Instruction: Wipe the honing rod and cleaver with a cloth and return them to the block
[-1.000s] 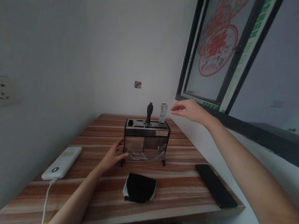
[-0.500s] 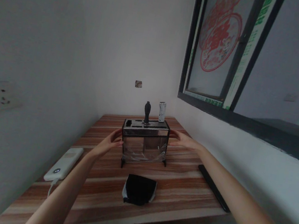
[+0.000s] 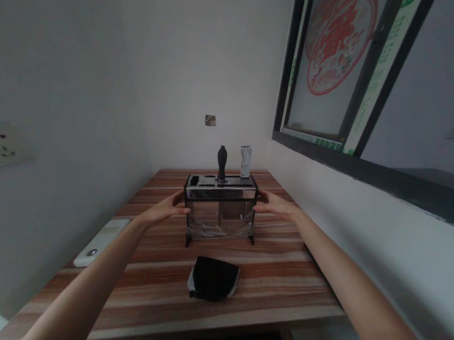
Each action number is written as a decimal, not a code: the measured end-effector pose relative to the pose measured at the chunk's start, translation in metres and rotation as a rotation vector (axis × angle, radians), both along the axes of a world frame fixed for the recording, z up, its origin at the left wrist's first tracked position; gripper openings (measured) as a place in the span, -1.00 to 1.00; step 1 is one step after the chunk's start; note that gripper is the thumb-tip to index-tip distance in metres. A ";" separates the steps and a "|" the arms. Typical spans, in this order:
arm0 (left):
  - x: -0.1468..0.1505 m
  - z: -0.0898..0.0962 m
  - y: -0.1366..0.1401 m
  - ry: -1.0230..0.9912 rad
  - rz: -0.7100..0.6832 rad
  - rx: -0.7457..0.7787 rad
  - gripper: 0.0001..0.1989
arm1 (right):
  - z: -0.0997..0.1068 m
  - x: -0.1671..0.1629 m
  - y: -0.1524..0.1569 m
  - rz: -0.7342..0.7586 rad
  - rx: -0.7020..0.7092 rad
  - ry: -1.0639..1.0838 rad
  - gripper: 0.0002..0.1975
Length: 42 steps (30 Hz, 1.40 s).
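Note:
A see-through knife block with a slotted dark top and small black feet stands on the wooden table. From its top rises a dark, rounded handle. Farther right, a silver-grey wrapped upright piece sticks up; its kind is unclear. My left hand grips the block's left side, thumb towards the front and fingers partly hidden behind it. At the opposite side, my right hand holds the block with its fingers around the rear edge. Clear film looks crumpled across the lower front.
A folded black cloth-like item with pale edges lies in front of the block. Beside my left forearm is a white power bank. Walls flank the wooden table, and a dark-framed window is on the right.
Both hands have closed in on the block's sides, the right thumb now against its front edge. The camera view has shifted slightly, and my right forearm now covers the black bar on the table.

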State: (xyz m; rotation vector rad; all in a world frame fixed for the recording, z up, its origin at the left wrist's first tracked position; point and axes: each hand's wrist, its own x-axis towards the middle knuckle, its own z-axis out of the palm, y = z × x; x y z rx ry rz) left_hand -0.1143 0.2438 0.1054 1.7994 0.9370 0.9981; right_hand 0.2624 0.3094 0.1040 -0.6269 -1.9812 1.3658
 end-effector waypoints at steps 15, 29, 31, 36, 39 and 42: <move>-0.001 0.002 0.006 0.044 0.036 0.028 -0.28 | 0.000 -0.002 0.008 0.006 0.039 -0.014 -0.23; 0.010 0.010 0.005 0.075 0.088 0.040 -0.29 | 0.001 0.008 0.012 -0.041 0.049 0.016 -0.25; 0.017 0.013 0.006 0.067 0.082 0.047 -0.27 | 0.004 0.014 0.012 -0.084 0.032 0.015 -0.25; 0.041 0.016 0.014 0.033 0.078 0.049 -0.22 | 0.014 0.038 0.011 -0.141 0.036 0.029 -0.28; 0.058 0.014 0.021 0.013 0.081 0.042 -0.18 | 0.018 0.055 0.008 -0.158 0.010 0.044 -0.35; 0.074 0.010 0.028 -0.005 0.068 0.038 -0.18 | 0.019 0.071 0.005 -0.175 -0.012 0.065 -0.39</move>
